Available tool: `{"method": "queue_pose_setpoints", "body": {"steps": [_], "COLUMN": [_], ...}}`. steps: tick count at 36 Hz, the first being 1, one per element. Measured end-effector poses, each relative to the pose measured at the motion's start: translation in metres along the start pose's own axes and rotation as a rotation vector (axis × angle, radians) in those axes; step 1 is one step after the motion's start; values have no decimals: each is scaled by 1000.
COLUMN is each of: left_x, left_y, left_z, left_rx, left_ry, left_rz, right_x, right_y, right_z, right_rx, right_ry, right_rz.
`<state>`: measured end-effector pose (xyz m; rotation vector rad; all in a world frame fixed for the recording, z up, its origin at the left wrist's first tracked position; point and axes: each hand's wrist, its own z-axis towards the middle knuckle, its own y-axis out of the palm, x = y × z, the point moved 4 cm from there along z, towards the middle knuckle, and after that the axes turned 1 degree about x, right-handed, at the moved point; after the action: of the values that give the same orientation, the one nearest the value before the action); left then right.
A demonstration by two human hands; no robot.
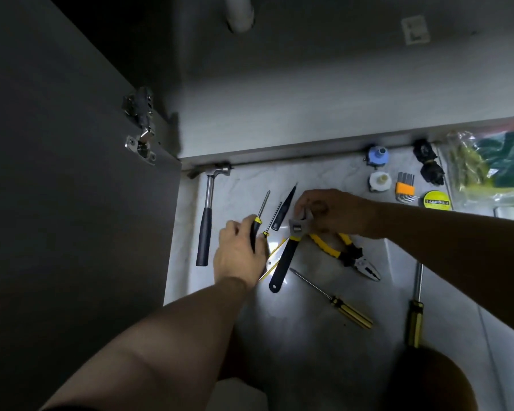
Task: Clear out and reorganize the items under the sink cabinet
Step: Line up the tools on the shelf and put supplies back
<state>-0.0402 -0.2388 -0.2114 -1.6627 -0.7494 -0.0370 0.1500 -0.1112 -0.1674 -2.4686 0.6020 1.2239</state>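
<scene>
On the floor tile (309,327) just in front of the open sink cabinet (279,120), my left hand (239,253) is curled round the handle of a black-and-yellow screwdriver (258,216) right of the hammer (206,226). My right hand (330,210) pinches the head end of the adjustable wrench (288,253), its handle pointing near. Best bet: lift the wrench clear of the pliers (343,250) just beside it on the right, then lay both tools parallel to the hammer, apart, nothing crossing.
</scene>
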Motion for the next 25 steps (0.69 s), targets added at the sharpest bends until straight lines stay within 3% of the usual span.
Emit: {"method": "queue_pose_setpoints", "body": {"steps": [10, 13, 17, 21, 25], "left_x": [50, 65, 68, 64, 65], "left_y": [27, 32, 31, 18, 10], "left_z": [-23, -22, -21, -18, -15], "left_rx": [-157, -185, -138, -63, -104], "left_ry": [14, 63, -8, -4, 42], "left_rz": [-211, -279, -370, -355, -340], "right_x": [5, 8, 9, 1, -13], "right_y": [-37, -42, -38, -28, -15], "right_z": [-9, -9, -5, 3, 15], "right_rx": [326, 370, 402, 424, 466], "right_ry": [69, 92, 117, 125, 112], "right_rz": [209, 230, 270, 317, 381]}}
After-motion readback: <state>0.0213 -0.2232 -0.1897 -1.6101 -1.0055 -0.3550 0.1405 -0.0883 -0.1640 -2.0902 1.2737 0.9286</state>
